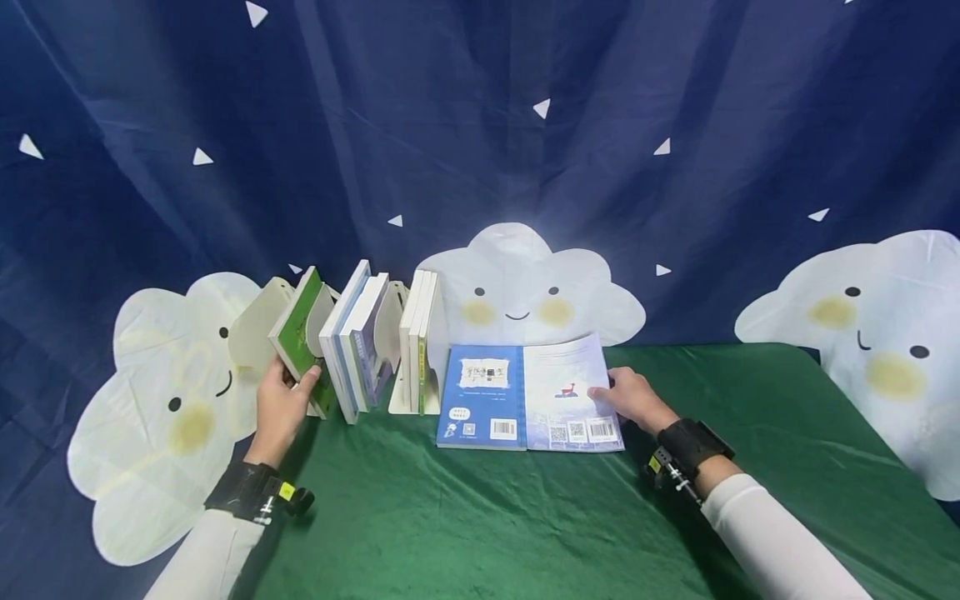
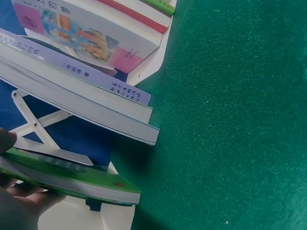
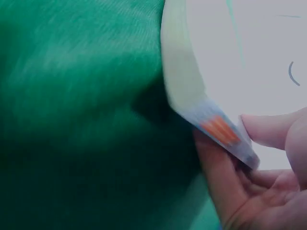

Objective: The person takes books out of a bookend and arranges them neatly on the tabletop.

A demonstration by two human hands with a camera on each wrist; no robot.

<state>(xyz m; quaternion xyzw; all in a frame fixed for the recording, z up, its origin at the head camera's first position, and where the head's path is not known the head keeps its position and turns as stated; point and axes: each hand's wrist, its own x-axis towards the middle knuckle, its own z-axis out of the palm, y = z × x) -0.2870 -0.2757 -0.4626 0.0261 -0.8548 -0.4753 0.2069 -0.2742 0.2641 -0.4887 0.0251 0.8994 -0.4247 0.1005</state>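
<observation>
My left hand (image 1: 281, 404) grips a green book (image 1: 300, 325) standing tilted in the leftmost part of a white bookshelf rack (image 1: 258, 325); the thumb is on one cover and the fingers on the other. In the left wrist view, the green book (image 2: 81, 178) lies beside the rack's crossed bars (image 2: 35, 124). My right hand (image 1: 637, 398) pinches the right edge of a pale lavender book (image 1: 558, 362) lying on the table, its top right corner slightly raised. Close up, the thumb is over the cover and the fingers under the book's edge (image 3: 180, 52). A blue book (image 1: 487, 417) lies flat against the lavender one's left side.
Several books, including a purple one (image 1: 363, 358) and white ones (image 1: 411, 333), stand in the rack's other sections. Green cloth (image 1: 480, 525) covers the table. Behind hangs a dark blue curtain (image 1: 465, 125) with clouds and small triangles.
</observation>
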